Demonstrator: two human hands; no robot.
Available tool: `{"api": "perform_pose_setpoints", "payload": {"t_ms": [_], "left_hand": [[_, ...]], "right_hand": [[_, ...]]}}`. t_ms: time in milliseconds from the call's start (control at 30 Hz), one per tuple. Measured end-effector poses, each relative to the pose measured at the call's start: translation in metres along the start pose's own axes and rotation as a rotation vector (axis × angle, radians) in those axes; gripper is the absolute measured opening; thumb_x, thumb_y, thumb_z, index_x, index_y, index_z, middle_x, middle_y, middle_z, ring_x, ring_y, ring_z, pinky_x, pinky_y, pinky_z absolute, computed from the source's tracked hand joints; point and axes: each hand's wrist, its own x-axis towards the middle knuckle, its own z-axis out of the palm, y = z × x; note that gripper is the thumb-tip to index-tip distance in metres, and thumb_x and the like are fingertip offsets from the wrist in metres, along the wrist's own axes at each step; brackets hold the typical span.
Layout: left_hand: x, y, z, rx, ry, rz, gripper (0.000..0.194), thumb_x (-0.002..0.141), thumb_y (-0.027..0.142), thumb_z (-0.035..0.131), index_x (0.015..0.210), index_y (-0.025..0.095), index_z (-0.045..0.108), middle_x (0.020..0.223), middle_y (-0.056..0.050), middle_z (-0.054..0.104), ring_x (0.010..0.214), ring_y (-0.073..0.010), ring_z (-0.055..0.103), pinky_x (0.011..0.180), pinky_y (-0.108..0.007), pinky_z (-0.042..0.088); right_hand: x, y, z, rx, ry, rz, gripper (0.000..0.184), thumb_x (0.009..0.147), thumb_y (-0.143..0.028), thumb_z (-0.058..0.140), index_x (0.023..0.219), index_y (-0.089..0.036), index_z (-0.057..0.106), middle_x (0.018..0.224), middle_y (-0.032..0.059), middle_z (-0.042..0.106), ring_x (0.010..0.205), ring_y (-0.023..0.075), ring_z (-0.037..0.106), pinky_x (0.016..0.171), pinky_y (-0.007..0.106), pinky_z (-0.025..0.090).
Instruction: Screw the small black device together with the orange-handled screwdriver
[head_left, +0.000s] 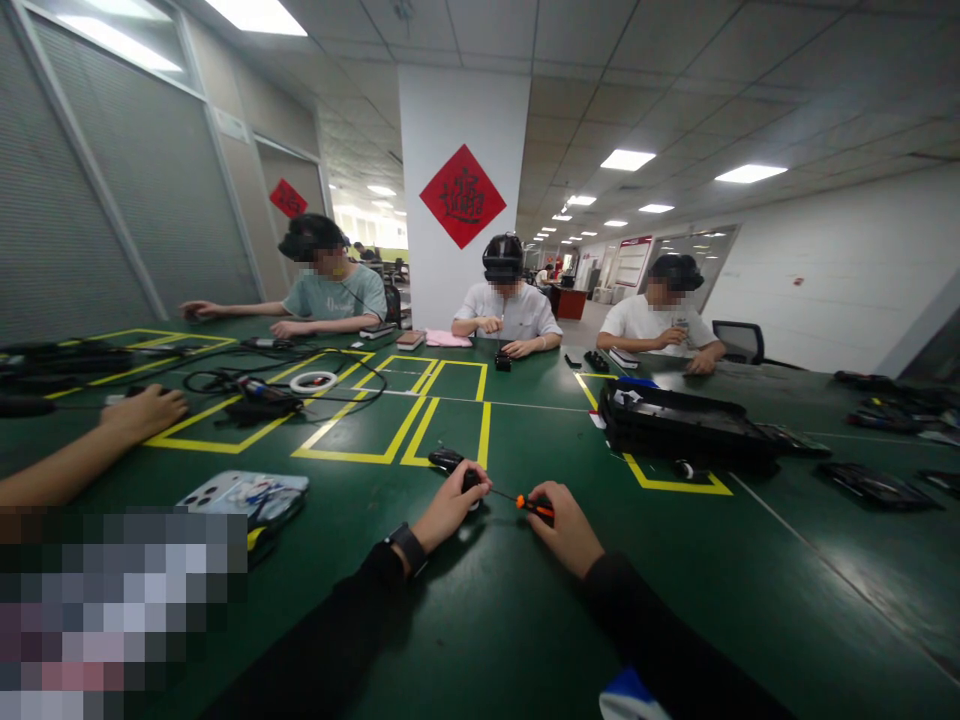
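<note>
In the head view my right hand (561,522) is closed around the orange-and-black handle of a screwdriver (534,507). Its thin shaft points left toward my left hand (451,505). Those left fingers are wrapped round a small black part (471,481), much of it hidden by the fingers. The screwdriver's tip is at or close to this part; whether it touches, I cannot tell. Just beyond my left hand a black object (445,459) lies on the green table (480,620); I cannot make out its kind.
Ahead right is a large black tray-like case (679,415). A phone-like thing in a patterned case (244,492) lies left, with black cables (259,395) beyond. A neighbour's hand (146,412) rests at far left. Several people sit across the table. Yellow tape (484,435) marks rectangles.
</note>
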Motion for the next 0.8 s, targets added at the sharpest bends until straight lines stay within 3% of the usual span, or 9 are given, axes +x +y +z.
{"api": "perform_pose_setpoints", "payload": {"t_ms": [200,433,633,800], "left_hand": [[-0.0003,0.0008,0.0005,0.001,0.008,-0.013,0.014,0.074,0.027,0.051,0.086,0.018,0.050,0.086,-0.002,0.058,0.081,-0.0142,0.053,0.078,-0.027,0.039],[-0.0005,0.0001,-0.0001,0.009,0.015,-0.027,0.015,0.074,0.027,0.051,0.087,0.019,0.050,0.087,-0.002,0.058,0.083,-0.0147,0.053,0.079,-0.027,0.040],[0.0006,-0.0014,0.0000,0.006,0.012,-0.021,0.015,0.074,0.026,0.052,0.086,0.019,0.050,0.086,-0.002,0.058,0.083,-0.0148,0.053,0.079,-0.028,0.040],[-0.0003,0.0000,-0.0002,0.017,0.008,-0.030,0.017,0.074,0.031,0.052,0.087,0.019,0.050,0.086,-0.002,0.057,0.080,-0.0141,0.052,0.075,-0.026,0.040]], "right_hand": [[0.0021,0.0018,-0.0010,0.001,-0.038,-0.013,0.015,0.082,-0.019,0.042,0.085,-0.018,0.057,0.087,0.0045,0.055,0.086,0.0171,0.048,0.080,0.032,0.038],[0.0007,-0.0010,-0.0021,0.036,-0.021,0.018,0.017,0.075,-0.019,0.053,0.091,-0.018,0.055,0.092,0.0049,0.054,0.085,0.0178,0.050,0.078,0.032,0.040],[0.0034,-0.0020,-0.0030,0.010,-0.054,-0.006,0.020,0.084,-0.018,0.038,0.087,-0.018,0.058,0.088,0.0051,0.056,0.087,0.0170,0.049,0.081,0.032,0.038],[0.0026,-0.0007,-0.0020,0.036,-0.043,-0.002,0.015,0.079,-0.016,0.045,0.089,-0.018,0.055,0.089,0.0042,0.055,0.085,0.0165,0.049,0.078,0.030,0.040]]}}
